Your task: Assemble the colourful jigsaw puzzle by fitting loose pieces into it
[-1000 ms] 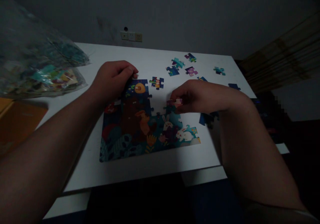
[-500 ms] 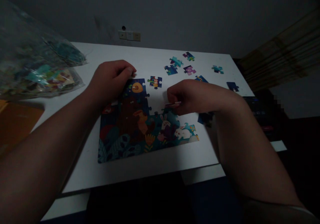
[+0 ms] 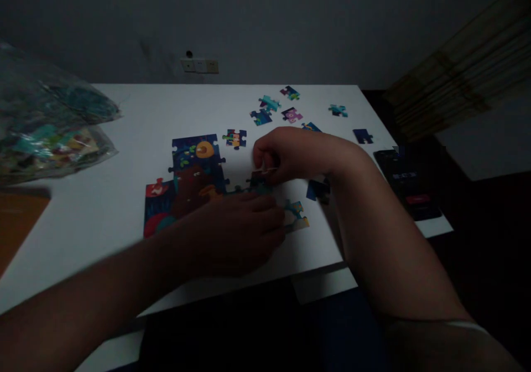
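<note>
A small puzzle piece (image 3: pixel 265 171) was pinched in the curled fingers of the right hand (image 3: pixel 296 153), just above the assembled puzzle (image 3: pixel 193 175). That puzzle was pressed flat, seemingly steadied, by the open, empty left hand (image 3: pixel 238 228). Loose pieces (image 3: pixel 269 109) lay farther off on the white table (image 3: pixel 124 117).

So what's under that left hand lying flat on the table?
The left hand lies on the lower right of the assembled puzzle. Only a pale corner pokes out past the fingers; the picture beneath is hidden.
</note>
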{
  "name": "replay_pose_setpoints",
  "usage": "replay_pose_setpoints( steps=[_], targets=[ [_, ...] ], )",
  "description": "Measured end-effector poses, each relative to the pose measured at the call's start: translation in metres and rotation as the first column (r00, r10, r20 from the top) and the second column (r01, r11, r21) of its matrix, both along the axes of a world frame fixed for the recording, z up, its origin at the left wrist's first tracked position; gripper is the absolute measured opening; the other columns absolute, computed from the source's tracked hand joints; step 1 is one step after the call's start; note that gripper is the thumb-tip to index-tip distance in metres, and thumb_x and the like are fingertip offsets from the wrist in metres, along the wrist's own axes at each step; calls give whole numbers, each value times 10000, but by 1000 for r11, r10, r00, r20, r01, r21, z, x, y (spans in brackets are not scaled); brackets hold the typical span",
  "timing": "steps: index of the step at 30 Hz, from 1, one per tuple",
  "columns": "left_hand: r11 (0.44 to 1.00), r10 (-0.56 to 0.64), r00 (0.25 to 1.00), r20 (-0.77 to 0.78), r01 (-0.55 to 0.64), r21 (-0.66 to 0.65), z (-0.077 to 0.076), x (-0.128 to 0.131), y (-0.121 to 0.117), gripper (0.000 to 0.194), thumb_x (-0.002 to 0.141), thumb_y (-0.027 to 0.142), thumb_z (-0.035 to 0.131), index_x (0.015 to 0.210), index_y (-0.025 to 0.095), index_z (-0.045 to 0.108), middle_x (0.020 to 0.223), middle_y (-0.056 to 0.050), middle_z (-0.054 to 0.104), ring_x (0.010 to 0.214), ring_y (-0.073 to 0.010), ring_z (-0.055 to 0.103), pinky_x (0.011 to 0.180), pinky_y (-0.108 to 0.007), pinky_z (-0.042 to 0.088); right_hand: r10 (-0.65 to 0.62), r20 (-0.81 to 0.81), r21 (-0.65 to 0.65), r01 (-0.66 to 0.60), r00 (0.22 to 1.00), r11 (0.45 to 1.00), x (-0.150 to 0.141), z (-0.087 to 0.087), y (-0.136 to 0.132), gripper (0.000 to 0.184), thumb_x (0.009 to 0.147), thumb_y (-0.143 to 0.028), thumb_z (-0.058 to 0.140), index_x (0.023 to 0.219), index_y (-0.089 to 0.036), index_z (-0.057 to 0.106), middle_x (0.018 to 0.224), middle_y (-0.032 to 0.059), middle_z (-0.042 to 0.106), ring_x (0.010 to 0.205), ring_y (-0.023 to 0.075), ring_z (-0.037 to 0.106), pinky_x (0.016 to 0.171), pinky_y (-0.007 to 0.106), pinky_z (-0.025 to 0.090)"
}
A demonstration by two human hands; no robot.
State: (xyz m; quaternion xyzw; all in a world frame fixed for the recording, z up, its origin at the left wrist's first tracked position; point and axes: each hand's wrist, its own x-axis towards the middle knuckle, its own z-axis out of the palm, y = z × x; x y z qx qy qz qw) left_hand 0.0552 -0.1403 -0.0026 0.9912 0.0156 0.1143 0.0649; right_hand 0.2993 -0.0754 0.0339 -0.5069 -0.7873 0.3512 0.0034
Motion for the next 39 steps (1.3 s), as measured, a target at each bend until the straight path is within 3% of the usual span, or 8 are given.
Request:
replay_pose_setpoints(
  steps=[5, 8, 11, 16, 19, 22, 31, 39],
  targets=[
    [979, 118, 987, -109, -134, -154, -20, 1, -14, 763, 1166, 541, 790, 1771, 111, 614, 1830, -199, 662, 1756, -349, 568, 1424, -474, 488, -17, -65, -90, 11, 998, 996, 4, -2, 4, 351, 802, -86, 872, 1111, -252, 857, 899, -19, 802, 806, 194, 678, 742, 367, 456],
    [965, 106, 975, -193, -148, -215, -24, -4, -16, 930, 1197, 646, 706, 1908, 113, 432, 1987, -196, 457, 1887, -347, 377, 1529, -515, 350, -15, -133, -85, 4, 991, 996, 7, -3, 7, 238, 837, -107, 867, 1030, -240, 825, 867, -19, 767, 805, 194, 658, 747, 366, 462],
    [955, 75, 965, -250, -142, -260, -22, -4, -17, 953, 1209, 636, 674, 1936, 97, 374, 2029, -188, 357, 1924, -350, 272, 1563, -533, 279, -131, -294, 130, 176, 947, 976, 16, -10, 16, 126, 924, -218, 868, 1023, -239, 793, 949, 14, 771, 875, 218, 667, 807, 375, 515],
    [942, 70, 964, -257, -149, -300, -19, -4, -18, 966, 1185, 620, 713, 1928, 88, 399, 2032, -198, 334, 1923, -360, 276, 1553, -563, 319, -381, -475, 523, 602, 793, 603, 46, -33, 42, 334, 1089, -481, 782, 1362, -288, 787, 1253, 103, 814, 1112, 329, 740, 936, 460, 613],
    [945, 79, 962, -263, -156, -288, -18, -6, -19, 940, 1187, 621, 719, 1914, 95, 437, 2016, -187, 381, 1904, -360, 333, 1542, -541, 342, -409, -500, 573, 646, 763, 504, 58, -42, 49, 459, 1116, -560, 757, 1494, -300, 748, 1308, 123, 817, 1125, 343, 767, 978, 500, 630],
    [956, 82, 965, -250, -146, -253, -19, -6, -20, 860, 1209, 611, 691, 1877, 100, 508, 1988, -182, 443, 1874, -356, 406, 1520, -513, 381, -423, -468, 540, 630, 776, 558, 58, -41, 45, 480, 1092, -517, 779, 1504, -272, 758, 1270, 124, 823, 1079, 334, 769, 969, 498, 620],
    [980, -42, 985, -169, 7, -201, -11, -6, -28, 581, 1246, 423, 638, 1746, 134, 697, 1887, -150, 610, 1788, -288, 554, 1471, -401, 444, -183, -218, 293, 243, 959, 925, 31, -30, 26, 389, 1068, -441, 761, 1356, -216, 894, 1072, 88, 819, 934, 271, 701, 912, 452, 529],
    [966, -32, 982, -184, -17, -257, -23, -13, -32, 847, 1195, 594, 677, 1890, 138, 518, 1964, -143, 502, 1873, -310, 409, 1513, -438, 385, -191, -108, 421, 219, 976, 880, 29, -31, 29, 250, 1089, -431, 752, 1186, -244, 888, 1220, 130, 849, 1123, 326, 725, 1020, 490, 515]
  ],
)
